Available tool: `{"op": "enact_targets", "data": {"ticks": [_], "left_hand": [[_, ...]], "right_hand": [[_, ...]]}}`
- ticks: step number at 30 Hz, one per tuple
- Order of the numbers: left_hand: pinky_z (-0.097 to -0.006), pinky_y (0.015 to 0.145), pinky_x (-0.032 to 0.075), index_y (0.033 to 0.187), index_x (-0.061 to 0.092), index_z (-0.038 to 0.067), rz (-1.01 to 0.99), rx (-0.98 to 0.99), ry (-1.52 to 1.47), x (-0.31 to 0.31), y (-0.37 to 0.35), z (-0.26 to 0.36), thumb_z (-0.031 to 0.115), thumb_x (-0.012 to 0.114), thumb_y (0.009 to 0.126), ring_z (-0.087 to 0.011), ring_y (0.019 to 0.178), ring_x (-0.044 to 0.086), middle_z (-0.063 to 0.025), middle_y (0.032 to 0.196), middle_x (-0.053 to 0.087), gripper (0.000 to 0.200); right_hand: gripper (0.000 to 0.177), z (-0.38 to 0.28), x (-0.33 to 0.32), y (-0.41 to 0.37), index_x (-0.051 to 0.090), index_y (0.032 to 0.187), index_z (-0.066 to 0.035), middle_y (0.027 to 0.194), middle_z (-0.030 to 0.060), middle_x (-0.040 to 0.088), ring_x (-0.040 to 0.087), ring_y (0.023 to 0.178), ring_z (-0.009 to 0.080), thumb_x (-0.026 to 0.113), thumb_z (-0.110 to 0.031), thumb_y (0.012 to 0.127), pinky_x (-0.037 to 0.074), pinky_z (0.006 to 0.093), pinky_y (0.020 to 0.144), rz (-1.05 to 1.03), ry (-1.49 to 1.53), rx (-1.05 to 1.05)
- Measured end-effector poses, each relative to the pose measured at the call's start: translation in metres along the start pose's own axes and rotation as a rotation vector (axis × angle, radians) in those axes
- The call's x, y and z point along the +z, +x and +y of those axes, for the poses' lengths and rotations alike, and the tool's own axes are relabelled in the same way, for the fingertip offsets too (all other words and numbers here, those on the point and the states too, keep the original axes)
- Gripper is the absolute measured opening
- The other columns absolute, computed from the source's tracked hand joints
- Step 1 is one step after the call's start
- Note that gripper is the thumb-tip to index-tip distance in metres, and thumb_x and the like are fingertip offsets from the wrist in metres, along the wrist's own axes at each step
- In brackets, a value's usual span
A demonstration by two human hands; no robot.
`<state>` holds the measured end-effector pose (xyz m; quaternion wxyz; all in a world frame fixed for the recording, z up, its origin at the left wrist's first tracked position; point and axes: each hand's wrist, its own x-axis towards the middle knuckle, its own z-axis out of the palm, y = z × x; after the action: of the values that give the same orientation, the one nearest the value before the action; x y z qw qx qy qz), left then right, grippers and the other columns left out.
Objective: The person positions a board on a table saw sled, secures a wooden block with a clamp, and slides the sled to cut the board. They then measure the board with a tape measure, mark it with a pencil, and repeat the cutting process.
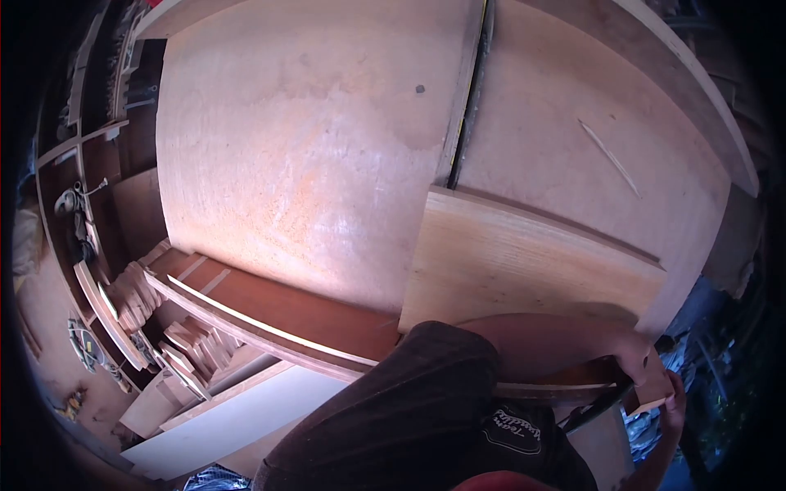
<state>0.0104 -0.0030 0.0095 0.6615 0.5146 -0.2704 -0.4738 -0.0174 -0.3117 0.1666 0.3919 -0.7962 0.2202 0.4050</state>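
Observation:
My left hand (633,357) reaches across the near edge of the workbench to the right, its fingers closed over the end of a reddish-brown wooden board (651,391). On the outer side of that same end, my right hand (675,403) grips with thumb and fingers. The hands are close together, and the board's end sticks out past the bench corner. My left forearm and dark sleeve hide part of the near edge. Beside the left forearm lies a flat pale plywood panel (524,262) on the bench.
The large wooden worktop (286,147) has a dark slot (468,106) across it and a thin wood strip (610,159) on its right half. A reddish-brown board (286,299) lies along the near edge. Shelving with wood offcuts (201,348) and a white panel (229,417) stand left.

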Motion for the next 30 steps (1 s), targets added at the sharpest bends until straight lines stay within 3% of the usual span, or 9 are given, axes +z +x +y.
{"op": "enact_targets", "data": {"ticks": [9, 11, 15, 19, 22, 24, 27, 29, 30], "left_hand": [[-0.0374, 0.089, 0.051, 0.114, 0.071, 0.007, 0.008, 0.017, 0.009, 0.005, 0.007, -0.005, 0.039, 0.074, 0.071, -0.0269, 0.103, 0.066, -0.0148, 0.111, 0.071, 0.054], [-0.0392, 0.085, 0.053, 0.105, 0.072, 0.002, 0.029, 0.015, 0.039, 0.008, 0.014, -0.01, 0.045, 0.074, 0.07, -0.0302, 0.094, 0.068, -0.0184, 0.102, 0.071, 0.055], [-0.038, 0.081, 0.054, 0.102, 0.072, 0.004, 0.02, 0.04, -0.016, -0.002, -0.001, -0.003, 0.046, 0.074, 0.072, -0.0267, 0.089, 0.069, -0.015, 0.097, 0.072, 0.051], [-0.0297, 0.071, 0.052, 0.107, 0.062, 0.005, -0.155, -0.058, -0.01, -0.011, -0.002, 0.008, 0.045, 0.07, 0.082, -0.0163, 0.079, 0.065, -0.0079, 0.089, 0.069, 0.048], [-0.0317, 0.084, 0.049, 0.113, 0.064, 0.004, -0.099, -0.15, 0.149, -0.012, -0.008, 0.026, 0.038, 0.065, 0.088, -0.0166, 0.09, 0.063, -0.0084, 0.096, 0.069, 0.042], [-0.0328, 0.082, 0.05, 0.117, 0.062, 0.003, -0.074, -0.106, 0.108, -0.008, 0.003, 0.0, 0.045, 0.063, 0.086, -0.0193, 0.09, 0.065, -0.0127, 0.1, 0.069, 0.052], [-0.0322, 0.085, 0.048, 0.118, 0.061, 0.002, -0.107, -0.075, 0.102, -0.006, 0.005, -0.008, 0.037, 0.06, 0.091, -0.0165, 0.093, 0.061, -0.0089, 0.101, 0.067, 0.045], [-0.0314, 0.089, 0.046, 0.119, 0.06, 0.001, -0.088, -0.087, -0.118, -0.003, 0.001, -0.002, 0.026, 0.054, 0.095, -0.0142, 0.096, 0.058, -0.0064, 0.105, 0.065, 0.035], [-0.0314, 0.089, 0.046, 0.119, 0.06, 0.001, -0.103, -0.09, -0.092, -0.003, 0.0, -0.001, 0.026, 0.054, 0.095, -0.0142, 0.096, 0.058, -0.0064, 0.105, 0.065, 0.035]], "right_hand": [[0.107, 0.007, 0.002, -0.003, 0.044, 0.137, 0.003, 0.131, 0.0124, 0.052, 0.05, 0.123, 0.0233, 0.08, -0.067, 0.066, 0.037, 0.0392, 0.107, 0.052, 0.04, -0.023], [0.105, 0.022, -0.003, 0.0, 0.043, 0.138, 0.003, 0.133, 0.013, 0.052, 0.049, 0.125, 0.0238, 0.081, -0.065, 0.067, 0.037, 0.0393, 0.108, 0.071, 0.094, -0.076], [0.085, 0.031, 0.006, -0.004, 0.038, 0.144, 0.003, 0.136, 0.0165, 0.053, 0.05, 0.128, 0.0258, 0.069, -0.051, 0.087, 0.037, 0.0388, 0.11, 0.08, 0.098, -0.188], [0.062, 0.025, 0.048, -0.027, 0.036, 0.15, -0.006, 0.134, 0.0117, 0.054, 0.053, 0.121, 0.0181, 0.054, -0.038, 0.1, 0.041, 0.0314, 0.102, 0.499, -0.097, -0.229], [0.061, 0.071, 0.081, -0.051, 0.04, 0.148, -0.007, 0.131, 0.0104, 0.057, 0.052, 0.121, 0.0191, 0.049, -0.046, 0.102, 0.04, 0.0351, 0.103, 0.78, 0.201, -0.241], [0.063, 0.113, 0.112, -0.087, 0.044, 0.144, -0.004, 0.132, 0.0107, 0.056, 0.052, 0.124, 0.0217, 0.047, -0.05, 0.101, 0.04, 0.0376, 0.105, 0.763, 0.097, -0.187], [0.106, 0.179, 0.175, -0.138, 0.036, 0.149, -0.004, 0.149, 0.0149, 0.043, 0.038, 0.14, 0.0275, 0.068, -0.073, 0.075, 0.032, 0.0448, 0.112, 0.478, 0.172, -0.069], [0.12, 0.192, 0.222, -0.157, 0.033, 0.151, -0.006, 0.154, 0.0159, 0.035, 0.032, 0.144, 0.03, 0.084, -0.066, 0.06, 0.028, 0.047, 0.115, 0.418, 0.18, -0.037], [0.121, 0.194, 0.244, -0.159, 0.033, 0.151, -0.008, 0.155, 0.0159, 0.035, 0.031, 0.145, 0.0302, 0.092, -0.053, 0.055, 0.028, 0.0456, 0.116, 0.437, 0.164, -0.052]]}}
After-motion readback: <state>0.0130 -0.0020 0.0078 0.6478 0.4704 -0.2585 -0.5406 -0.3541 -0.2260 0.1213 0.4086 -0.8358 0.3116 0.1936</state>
